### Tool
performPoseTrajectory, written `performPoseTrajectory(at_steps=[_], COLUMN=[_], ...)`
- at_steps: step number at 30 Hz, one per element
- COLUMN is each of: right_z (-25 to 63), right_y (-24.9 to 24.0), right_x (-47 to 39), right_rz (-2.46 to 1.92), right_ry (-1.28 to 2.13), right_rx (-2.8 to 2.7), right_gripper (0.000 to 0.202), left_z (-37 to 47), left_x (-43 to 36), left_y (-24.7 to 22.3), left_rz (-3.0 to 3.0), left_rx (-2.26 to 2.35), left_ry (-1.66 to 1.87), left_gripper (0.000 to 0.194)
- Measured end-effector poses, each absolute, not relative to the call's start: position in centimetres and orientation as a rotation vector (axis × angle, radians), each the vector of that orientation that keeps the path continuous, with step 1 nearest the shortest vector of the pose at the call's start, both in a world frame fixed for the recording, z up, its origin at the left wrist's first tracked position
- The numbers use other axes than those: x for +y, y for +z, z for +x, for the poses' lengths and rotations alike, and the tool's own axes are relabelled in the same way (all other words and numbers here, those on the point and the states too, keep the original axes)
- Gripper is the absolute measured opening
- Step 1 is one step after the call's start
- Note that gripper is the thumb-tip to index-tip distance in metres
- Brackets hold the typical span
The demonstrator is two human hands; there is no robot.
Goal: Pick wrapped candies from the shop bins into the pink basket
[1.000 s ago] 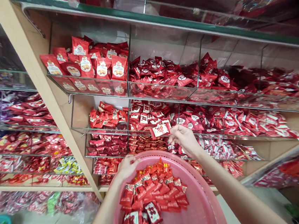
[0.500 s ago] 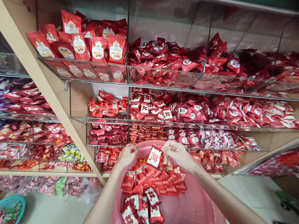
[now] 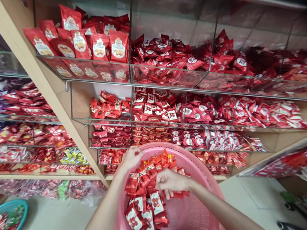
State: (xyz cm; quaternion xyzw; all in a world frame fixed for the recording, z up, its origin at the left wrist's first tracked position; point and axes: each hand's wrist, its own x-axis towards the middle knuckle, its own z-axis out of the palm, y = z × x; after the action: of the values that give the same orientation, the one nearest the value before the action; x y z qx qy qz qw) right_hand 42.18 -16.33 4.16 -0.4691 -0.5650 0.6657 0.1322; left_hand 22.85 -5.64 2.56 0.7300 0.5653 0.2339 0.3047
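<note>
A pink plastic basket [image 3: 201, 161] stands in front of me with red snack packets in it. My left hand [image 3: 132, 157] is at its far left rim, fingers curled over the edge. Inside the basket, my right hand [image 3: 173, 181] hangs over the pile with loosely bent, parted fingers. Just below its fingertips lies a red-and-white packet [image 3: 157, 203] printed with red round shapes, on top of similar packets [image 3: 133, 220]. Red packets with black characters [image 3: 143, 177] lie beyond them, partly hidden by my right hand. Small orange-red packets [image 3: 160, 160] are at the far side.
Glass-fronted shelves [image 3: 161, 85] of red packets rise right behind the basket. A wooden upright [image 3: 39, 86] divides them from more shelves at left. A turquoise basin [image 3: 24, 216] of packets stands on the floor at left. A wheeled base [image 3: 285, 221] is at lower right.
My right hand has come from the far side toward me and down. The red-and-white packet it held has left its fingers and lies on the near pile. My left hand stays at the rim.
</note>
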Motion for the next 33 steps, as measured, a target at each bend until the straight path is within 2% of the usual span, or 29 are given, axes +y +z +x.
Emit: performPoseTrajectory(at_steps=[16, 23, 29, 33], right_z=[39.9, 38.8, 39.0, 39.7], right_y=[3.0, 3.2, 2.6, 5.1], right_x=[-17.2, -17.6, -17.7, -17.5], right_rz=[-1.586, -1.558, -1.586, -1.627], right_ry=[2.027, 2.031, 1.937, 1.795], right_rx=[-1.435, -1.327, -1.432, -1.584], right_gripper=[0.011, 0.022, 0.026, 0.022], left_z=[22.8, 22.7, 22.6, 22.6], left_x=[-5.7, -5.4, -5.5, -5.5], left_y=[2.9, 2.3, 2.5, 2.3], left_rz=[1.912, 1.928, 1.946, 1.949], left_rx=[1.480, 1.448, 1.435, 1.444], left_ry=[0.631, 0.670, 0.674, 0.673], left_gripper=[0.030, 0.032, 0.030, 0.030])
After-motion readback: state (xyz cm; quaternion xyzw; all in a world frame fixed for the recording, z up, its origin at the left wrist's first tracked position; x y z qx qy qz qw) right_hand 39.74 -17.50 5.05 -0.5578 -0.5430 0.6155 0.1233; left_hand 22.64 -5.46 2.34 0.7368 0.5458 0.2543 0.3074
